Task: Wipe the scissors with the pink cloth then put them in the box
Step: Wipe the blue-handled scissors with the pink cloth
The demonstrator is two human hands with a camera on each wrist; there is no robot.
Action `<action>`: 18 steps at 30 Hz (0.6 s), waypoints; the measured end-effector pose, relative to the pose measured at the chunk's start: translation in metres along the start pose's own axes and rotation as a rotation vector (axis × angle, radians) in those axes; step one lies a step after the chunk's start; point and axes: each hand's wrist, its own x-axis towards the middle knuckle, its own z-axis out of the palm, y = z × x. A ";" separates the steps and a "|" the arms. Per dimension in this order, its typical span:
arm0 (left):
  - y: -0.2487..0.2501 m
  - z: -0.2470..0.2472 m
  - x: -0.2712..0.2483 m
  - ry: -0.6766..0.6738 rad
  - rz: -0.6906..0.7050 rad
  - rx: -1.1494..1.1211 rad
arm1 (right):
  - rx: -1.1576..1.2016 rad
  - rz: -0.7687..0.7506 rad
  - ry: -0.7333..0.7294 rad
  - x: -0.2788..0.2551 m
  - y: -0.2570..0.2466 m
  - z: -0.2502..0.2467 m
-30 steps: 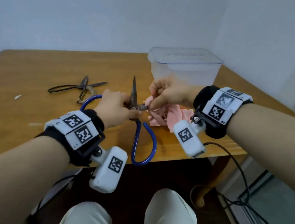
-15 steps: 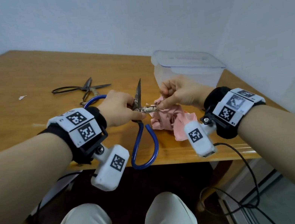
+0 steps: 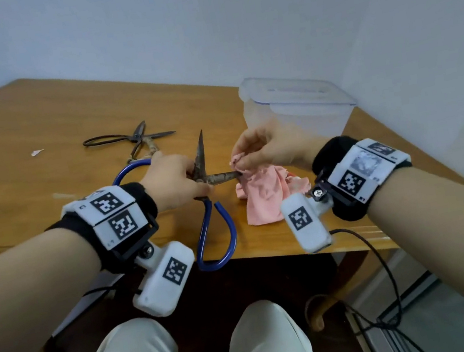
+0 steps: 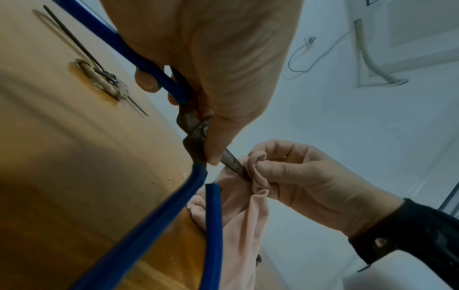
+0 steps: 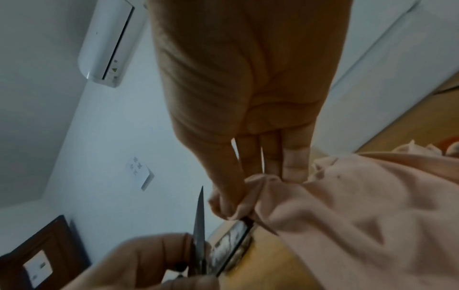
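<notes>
Blue-handled scissors [image 3: 214, 234] with rusty blades are spread wide above the table's near edge. My left hand [image 3: 174, 182] grips them at the pivot [image 4: 196, 127]; one blade [image 3: 200, 150] points up and away, the other [image 3: 221, 176] points right. My right hand [image 3: 263, 148] pinches a fold of the pink cloth [image 3: 264, 191] around that right-pointing blade near its tip [image 4: 238, 168]. The rest of the cloth [image 5: 360, 215] hangs down onto the wooden table [image 3: 17, 145]. The clear plastic box [image 3: 296, 105] stands behind my right hand, near the table's far right corner.
A second pair of dark metal scissors [image 3: 131, 139] lies open on the table beyond my left hand. A small white scrap [image 3: 36, 152] lies further left. The wall runs close behind the box. Cables [image 3: 381, 289] hang below the table edge at right.
My right hand has slid the pinched cloth rightward along the blade, from near the pivot out to the tip. The left hand keeps its grip on the scissors.
</notes>
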 end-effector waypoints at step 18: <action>-0.005 0.002 0.002 -0.054 -0.174 -0.159 | -0.018 -0.091 0.311 -0.014 0.003 -0.012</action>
